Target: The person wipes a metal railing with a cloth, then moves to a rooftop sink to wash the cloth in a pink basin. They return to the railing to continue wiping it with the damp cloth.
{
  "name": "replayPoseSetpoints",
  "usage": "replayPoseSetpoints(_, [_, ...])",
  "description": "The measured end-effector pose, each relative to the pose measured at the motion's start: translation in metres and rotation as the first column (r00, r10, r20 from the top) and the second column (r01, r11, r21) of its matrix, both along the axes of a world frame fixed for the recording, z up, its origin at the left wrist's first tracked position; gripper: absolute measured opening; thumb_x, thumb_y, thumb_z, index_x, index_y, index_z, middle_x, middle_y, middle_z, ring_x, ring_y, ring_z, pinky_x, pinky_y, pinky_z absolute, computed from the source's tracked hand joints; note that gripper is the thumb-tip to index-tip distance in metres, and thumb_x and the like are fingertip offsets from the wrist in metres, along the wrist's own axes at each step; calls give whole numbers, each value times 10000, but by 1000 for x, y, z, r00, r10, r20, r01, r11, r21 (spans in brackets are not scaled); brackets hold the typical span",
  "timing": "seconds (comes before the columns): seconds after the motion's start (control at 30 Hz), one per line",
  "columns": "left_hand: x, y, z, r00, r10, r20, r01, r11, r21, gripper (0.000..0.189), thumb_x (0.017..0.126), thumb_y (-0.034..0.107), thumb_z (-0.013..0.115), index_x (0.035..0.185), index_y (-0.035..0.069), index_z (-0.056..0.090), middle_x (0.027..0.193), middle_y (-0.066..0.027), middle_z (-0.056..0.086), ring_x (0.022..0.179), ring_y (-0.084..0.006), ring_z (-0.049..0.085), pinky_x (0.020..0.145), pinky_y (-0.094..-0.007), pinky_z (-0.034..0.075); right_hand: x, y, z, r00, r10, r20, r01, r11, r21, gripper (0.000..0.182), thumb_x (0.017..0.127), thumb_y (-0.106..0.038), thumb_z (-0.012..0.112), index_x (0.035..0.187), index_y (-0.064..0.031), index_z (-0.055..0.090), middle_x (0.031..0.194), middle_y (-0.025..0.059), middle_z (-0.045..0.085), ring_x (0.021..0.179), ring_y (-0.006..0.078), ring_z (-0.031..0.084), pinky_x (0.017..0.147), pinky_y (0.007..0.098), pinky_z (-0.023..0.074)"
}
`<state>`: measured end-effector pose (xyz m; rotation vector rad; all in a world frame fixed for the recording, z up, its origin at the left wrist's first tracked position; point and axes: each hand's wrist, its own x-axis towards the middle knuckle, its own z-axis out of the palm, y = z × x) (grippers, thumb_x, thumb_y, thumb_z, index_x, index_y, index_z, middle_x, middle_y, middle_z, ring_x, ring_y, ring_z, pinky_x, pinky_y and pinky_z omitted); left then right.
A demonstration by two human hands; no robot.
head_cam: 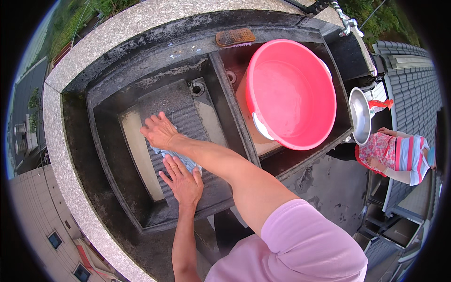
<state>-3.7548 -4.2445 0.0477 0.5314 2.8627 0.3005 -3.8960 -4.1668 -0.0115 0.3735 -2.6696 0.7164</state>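
A wet blue cloth [179,157] lies bunched on the ridged washboard slab [190,121] in the left basin of a dark stone sink. My right hand [158,132] reaches across from the right, its fingers curled over the cloth's far end. Nearer to me, my left hand [183,181] rests flat on the cloth's near end with the fingers spread. Both hands cover much of the cloth, so its full shape is hidden.
A pink plastic basin [292,93] holding water sits tilted in the right compartment. On the back ledge lies a scrub brush [235,37]. A metal tap [348,26] is at top right. Another person [394,153] stands on the right beside a metal bowl [360,116].
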Motion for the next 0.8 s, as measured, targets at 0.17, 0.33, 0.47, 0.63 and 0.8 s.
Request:
replayPoseSetpoints(0.17, [5,-10,-8,999,35,15,-34,998,-47,678,884,339,440,1372,-90,247,1467,-248,201,1387,-395,99,1081,-578,73,70,12,43,964,187,186,-155,972,-177,199,799,-327,616,810,-129,593,745,53,523,770,214,533,736,386,356])
replayPoseSetpoints(0.33, [-1,-2,11,994,-9,108,14,999,-40,681,883,340,447,1369,-93,247,1456,-265,209,1378,-401,124,1081,-578,63,87,30,31,916,400,16,-397,914,-85,170,747,-278,639,765,-123,574,719,53,509,744,212,534,719,385,353])
replayPoseSetpoints(0.47, [-5,0,1,1000,-7,3,7,1000,-19,713,868,335,458,1370,-114,223,1466,-278,165,1386,-391,107,1080,-579,55,2,-9,8,983,-32,179,39,999,-34,182,784,-290,604,786,-109,587,793,101,587,794,242,568,744,406,363])
replayPoseSetpoints(0.63, [1,-14,5,987,39,154,-57,992,116,581,838,337,496,1296,-17,444,1327,-170,458,1346,-401,223,1089,-585,29,102,25,70,907,364,212,-333,928,-169,220,805,-321,595,809,-101,586,780,108,586,765,237,578,734,397,360])
replayPoseSetpoints(0.8, [3,-4,0,996,85,35,-87,995,50,654,835,358,506,1318,-63,377,1376,-234,357,1357,-396,196,1082,-597,38,66,26,26,909,396,127,-393,918,-50,137,791,-252,580,787,-115,593,745,99,585,677,244,591,719,394,370])
